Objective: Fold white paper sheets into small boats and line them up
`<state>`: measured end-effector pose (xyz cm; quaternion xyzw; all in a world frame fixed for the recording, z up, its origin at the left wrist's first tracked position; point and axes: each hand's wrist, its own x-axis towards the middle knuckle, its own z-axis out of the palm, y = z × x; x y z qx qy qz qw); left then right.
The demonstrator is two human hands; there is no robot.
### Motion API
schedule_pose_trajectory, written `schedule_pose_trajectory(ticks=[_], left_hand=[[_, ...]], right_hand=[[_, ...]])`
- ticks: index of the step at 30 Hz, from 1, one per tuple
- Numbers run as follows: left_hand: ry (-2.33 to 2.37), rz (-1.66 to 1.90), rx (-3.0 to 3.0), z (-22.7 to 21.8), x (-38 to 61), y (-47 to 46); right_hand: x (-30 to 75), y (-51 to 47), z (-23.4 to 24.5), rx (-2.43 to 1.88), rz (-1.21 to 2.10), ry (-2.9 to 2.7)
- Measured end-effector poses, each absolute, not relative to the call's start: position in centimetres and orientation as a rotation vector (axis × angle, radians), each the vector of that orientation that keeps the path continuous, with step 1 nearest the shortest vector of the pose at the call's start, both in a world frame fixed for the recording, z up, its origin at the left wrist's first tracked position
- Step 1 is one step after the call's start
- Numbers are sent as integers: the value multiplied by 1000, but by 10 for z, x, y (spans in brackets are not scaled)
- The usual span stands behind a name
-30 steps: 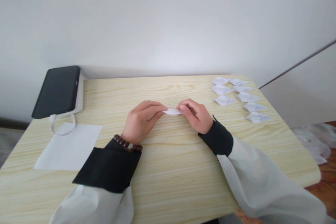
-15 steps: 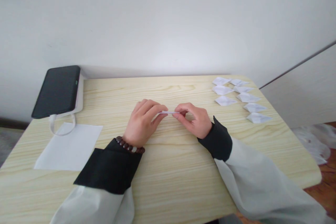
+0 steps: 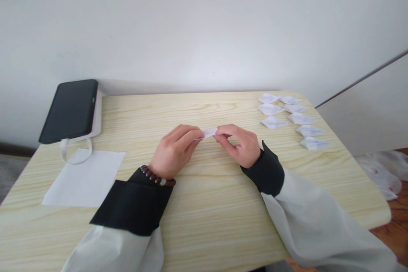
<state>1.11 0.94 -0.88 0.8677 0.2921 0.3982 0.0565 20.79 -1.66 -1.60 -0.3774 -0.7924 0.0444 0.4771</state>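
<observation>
A small folded piece of white paper (image 3: pixel 210 132) is stretched between my two hands over the middle of the table. My left hand (image 3: pixel 176 148), with a dark beaded bracelet at the wrist, pinches its left end; the fingers hide that part. At the paper's right end, my right hand (image 3: pixel 239 143) is closed with thumb and forefinger on the tip. Several folded white paper pieces (image 3: pixel 274 122), pointed at both ends, lie in two columns at the table's back right.
On the left of the wooden table (image 3: pixel 204 221) lies a white paper sheet (image 3: pixel 84 180). Behind it, a black-screened device (image 3: pixel 70 109) leans on a white box, with a white loop (image 3: pixel 63 153) hanging over the sheet. A wall stands behind. Clear plastic bags (image 3: pixel 381 174) are on the floor at right.
The folded paper has tilted from edge-on, so its flat face now shows and its right end sits higher. Both hands have shifted only slightly.
</observation>
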Motion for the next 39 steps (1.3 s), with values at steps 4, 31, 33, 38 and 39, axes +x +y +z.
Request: schedule_pose_trajectory(ticks=[4,31,33,38,39], left_hand=[[864,1185,2624,-7,13,7],[972,1163,2325,-3,19,0],[942,1173,2395,-5,18,1],[919,1184,2640,-9,15,5],[917,1180,2662,-10,15,6]], right_hand=[[207,-19,-13,-956,206,-1926],[208,-17,-20,-1005,-3,-1973],[207,-17,-21,-1031,23,-1978],[205,-18,-18,-1063,53,-2064],[205,-18,-17,-1073,51,-2069]])
